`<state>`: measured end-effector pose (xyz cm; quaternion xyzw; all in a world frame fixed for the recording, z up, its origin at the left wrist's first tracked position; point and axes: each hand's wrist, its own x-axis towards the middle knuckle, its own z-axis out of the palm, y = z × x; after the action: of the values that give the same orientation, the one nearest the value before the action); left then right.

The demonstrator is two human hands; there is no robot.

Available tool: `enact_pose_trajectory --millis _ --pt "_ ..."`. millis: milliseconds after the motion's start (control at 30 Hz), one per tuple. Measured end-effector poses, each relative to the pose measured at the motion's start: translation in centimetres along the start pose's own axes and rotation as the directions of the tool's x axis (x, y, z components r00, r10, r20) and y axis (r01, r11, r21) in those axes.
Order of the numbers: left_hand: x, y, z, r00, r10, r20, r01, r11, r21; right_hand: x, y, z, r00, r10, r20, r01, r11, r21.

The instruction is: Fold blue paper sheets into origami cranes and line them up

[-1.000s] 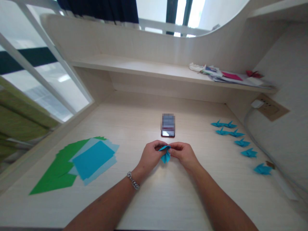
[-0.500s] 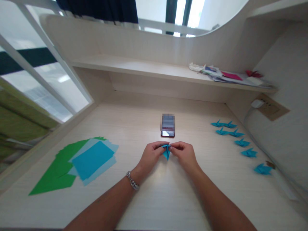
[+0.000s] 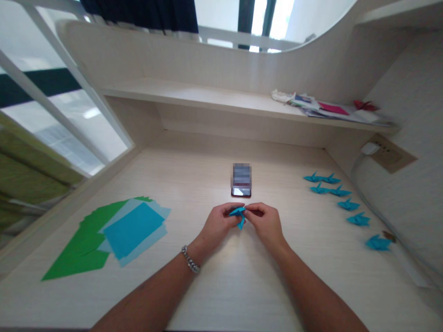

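My left hand [image 3: 218,223] and my right hand [image 3: 266,222] meet at the middle of the pale wooden desk [image 3: 221,286]. Both pinch a small folded blue paper piece [image 3: 238,215] between fingertips, just above the desk top. Most of the piece is hidden by my fingers; only a narrow folded edge and a lower tip show. A metal bracelet [image 3: 190,259] sits on my left wrist. A phone [image 3: 241,180] lies flat just beyond my hands.
A stack of green and blue paper sheets [image 3: 114,233] lies at the left. Several finished blue origami figures [image 3: 341,203] line the right side. A shelf [image 3: 214,99] above holds papers [image 3: 325,110]. A wall socket with a plug [image 3: 384,154] is at right.
The blue piece has been folded tighter between my fingertips; less of it hangs below than a second ago. My hands stay at the same spot.
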<state>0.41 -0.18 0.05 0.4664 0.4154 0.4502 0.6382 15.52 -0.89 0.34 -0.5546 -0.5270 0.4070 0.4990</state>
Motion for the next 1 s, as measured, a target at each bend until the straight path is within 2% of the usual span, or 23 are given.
enact_pose_trajectory --millis 500,667,767,867,1000 --pt "-0.13 0.01 -0.30 0.997 0.024 0.073 -0.026 0.999 0.033 0.21 0.18 -0.13 1.000 0.012 -0.002 -0.012 0.999 0.030" --pt "-0.41 0.46 -0.14 0.992 -0.016 0.122 0.011 0.999 0.040 0.35 0.15 -0.27 0.999 0.034 -0.001 -0.034 0.999 0.031" --pt "-0.47 0.72 -0.06 0.993 0.001 0.118 -0.006 0.999 0.039 0.46 0.18 -0.32 0.998 0.056 0.021 -0.057 0.997 0.047" --pt "-0.46 0.83 0.01 0.996 0.000 0.087 0.002 0.999 -0.033 0.55 0.32 -0.32 0.996 0.077 0.043 -0.080 0.994 0.068" --pt "-0.41 0.98 0.02 0.992 -0.070 0.103 0.088 0.980 -0.180 0.59 0.44 -0.33 0.994 0.099 0.050 -0.102 0.993 0.057"
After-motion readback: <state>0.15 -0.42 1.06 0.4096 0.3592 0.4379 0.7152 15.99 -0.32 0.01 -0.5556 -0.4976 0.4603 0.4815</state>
